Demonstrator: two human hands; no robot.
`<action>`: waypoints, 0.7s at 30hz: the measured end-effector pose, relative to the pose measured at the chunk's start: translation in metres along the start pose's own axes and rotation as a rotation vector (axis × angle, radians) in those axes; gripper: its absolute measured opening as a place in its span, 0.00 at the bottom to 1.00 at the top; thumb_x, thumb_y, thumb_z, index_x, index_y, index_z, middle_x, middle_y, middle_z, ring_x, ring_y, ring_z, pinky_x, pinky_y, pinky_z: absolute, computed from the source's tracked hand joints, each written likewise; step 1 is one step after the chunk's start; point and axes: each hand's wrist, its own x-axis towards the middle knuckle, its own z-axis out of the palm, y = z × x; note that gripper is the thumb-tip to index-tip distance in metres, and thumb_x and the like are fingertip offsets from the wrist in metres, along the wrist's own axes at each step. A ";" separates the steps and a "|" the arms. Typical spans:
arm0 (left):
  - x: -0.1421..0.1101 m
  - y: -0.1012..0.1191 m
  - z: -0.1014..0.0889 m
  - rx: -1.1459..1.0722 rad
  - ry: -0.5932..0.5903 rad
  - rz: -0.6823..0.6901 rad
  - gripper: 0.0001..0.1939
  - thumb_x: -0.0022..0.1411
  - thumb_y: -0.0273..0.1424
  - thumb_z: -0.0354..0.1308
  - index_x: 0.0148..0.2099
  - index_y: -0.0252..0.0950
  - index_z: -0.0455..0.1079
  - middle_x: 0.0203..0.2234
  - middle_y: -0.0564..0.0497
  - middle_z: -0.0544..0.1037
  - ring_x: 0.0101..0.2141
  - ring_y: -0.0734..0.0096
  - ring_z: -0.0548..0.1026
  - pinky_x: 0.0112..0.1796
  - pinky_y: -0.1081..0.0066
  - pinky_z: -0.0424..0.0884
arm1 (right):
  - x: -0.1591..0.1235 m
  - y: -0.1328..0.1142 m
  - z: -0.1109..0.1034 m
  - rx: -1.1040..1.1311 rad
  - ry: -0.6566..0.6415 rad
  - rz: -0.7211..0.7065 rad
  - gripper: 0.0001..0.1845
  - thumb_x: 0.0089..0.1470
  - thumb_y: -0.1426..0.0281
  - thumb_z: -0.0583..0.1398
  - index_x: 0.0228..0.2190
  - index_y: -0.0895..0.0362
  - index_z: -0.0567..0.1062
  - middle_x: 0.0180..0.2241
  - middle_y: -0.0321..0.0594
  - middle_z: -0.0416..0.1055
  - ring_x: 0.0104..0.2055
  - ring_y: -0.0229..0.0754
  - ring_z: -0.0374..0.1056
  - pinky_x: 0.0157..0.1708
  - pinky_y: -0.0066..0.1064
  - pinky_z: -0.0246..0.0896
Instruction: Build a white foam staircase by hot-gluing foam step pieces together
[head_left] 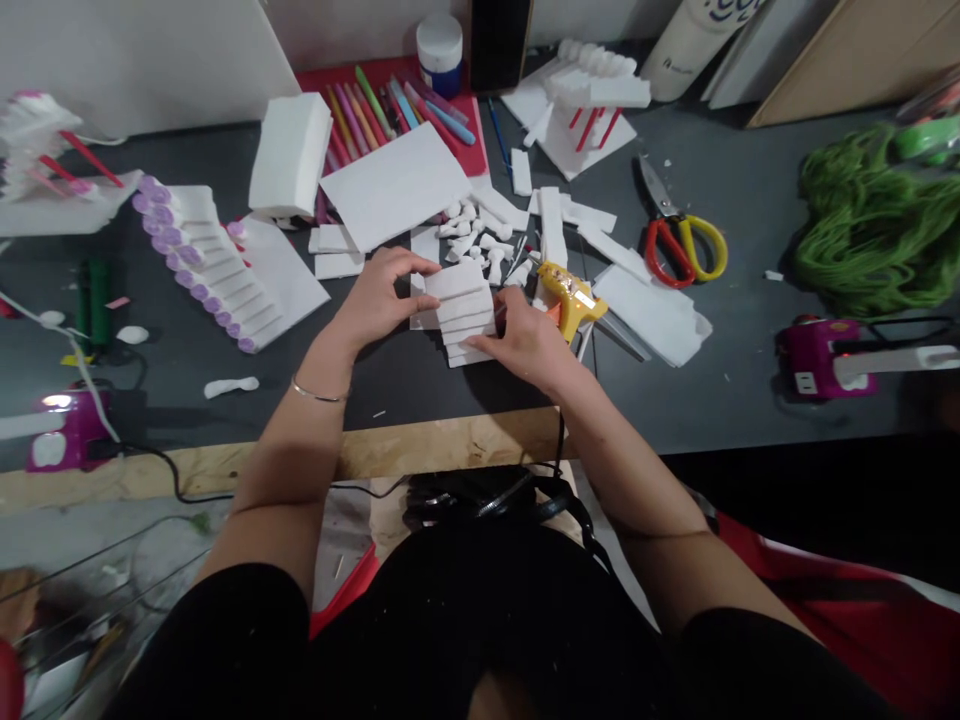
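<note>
Between my hands is a small white stepped staircase model made of stacked strips, tilted above the dark table. My left hand pinches its upper left side between thumb and fingers. At its lower right, my right hand grips the edge, thumb across the front. A yellow hot glue gun lies just beyond my right hand. Behind the model is a heap of small white twisted pieces, with a blank white sheet to its left.
Scissors with red and yellow handles and green yarn lie to the right. On the left stands a purple-trimmed staircase model. Colored pens rest at the back. Purple power sockets sit near the table's sides. A wooden strip runs along the front edge.
</note>
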 end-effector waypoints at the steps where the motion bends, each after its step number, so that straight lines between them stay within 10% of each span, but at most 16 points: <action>1: 0.000 0.001 -0.001 -0.015 0.017 0.003 0.26 0.59 0.54 0.70 0.51 0.42 0.79 0.50 0.46 0.81 0.52 0.55 0.76 0.58 0.57 0.69 | 0.001 0.000 -0.002 0.069 -0.021 0.007 0.24 0.49 0.63 0.70 0.42 0.53 0.66 0.33 0.39 0.76 0.34 0.47 0.72 0.39 0.42 0.65; 11: 0.001 0.011 -0.001 -0.443 0.210 -0.108 0.33 0.45 0.58 0.77 0.45 0.42 0.76 0.38 0.49 0.81 0.43 0.61 0.80 0.43 0.65 0.76 | 0.012 0.005 -0.015 0.573 -0.214 0.010 0.25 0.50 0.55 0.70 0.41 0.49 0.63 0.28 0.32 0.71 0.27 0.38 0.64 0.20 0.31 0.60; 21: -0.002 0.012 -0.002 -0.768 0.300 -0.225 0.23 0.51 0.35 0.78 0.48 0.44 0.75 0.33 0.52 0.78 0.35 0.65 0.83 0.32 0.70 0.78 | 0.025 0.007 -0.005 0.767 -0.213 0.050 0.27 0.46 0.55 0.71 0.39 0.50 0.63 0.26 0.30 0.68 0.23 0.33 0.59 0.19 0.30 0.61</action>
